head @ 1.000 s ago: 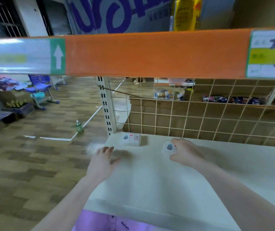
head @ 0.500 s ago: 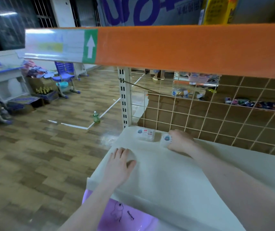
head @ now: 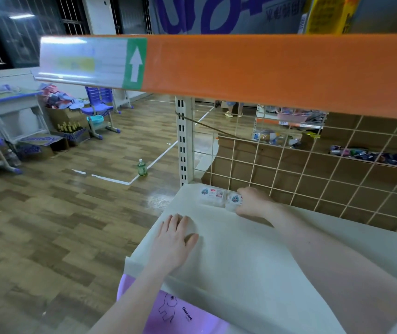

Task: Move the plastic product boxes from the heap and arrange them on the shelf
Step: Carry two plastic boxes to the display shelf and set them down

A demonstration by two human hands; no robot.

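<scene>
Head view, right fingers: the right hand (head: 253, 202) has its fingers curled over a second plastic box (head: 234, 201), gripping it as it sits on the shelf (head: 241, 261); the fingertips themselves are hidden behind the box.
Left fingers: the left hand (head: 172, 239) lies flat on the shelf near its front left corner, fingers straight and together, holding nothing.
Boxes: the first plastic box (head: 213, 195), clear with a printed label on top, stands in the back left corner by the slotted upright (head: 183, 143). The box under the right hand is touching it, or very nearly, on its right side, so a row is forming along the wire grid back (head: 313, 179).
Shelf: pale and flat, with an orange price rail (head: 265, 71) of the upper tier across the top of the view.
Below: a lilac tub (head: 175, 314) with an elephant drawing pokes out under the shelf's front edge; I cannot see what is in it, and the heap is not in view.
Progress: early, I'd say. Two boxes sit on the shelf, the second not yet released, and most of the shelf remains to be filled.
</scene>
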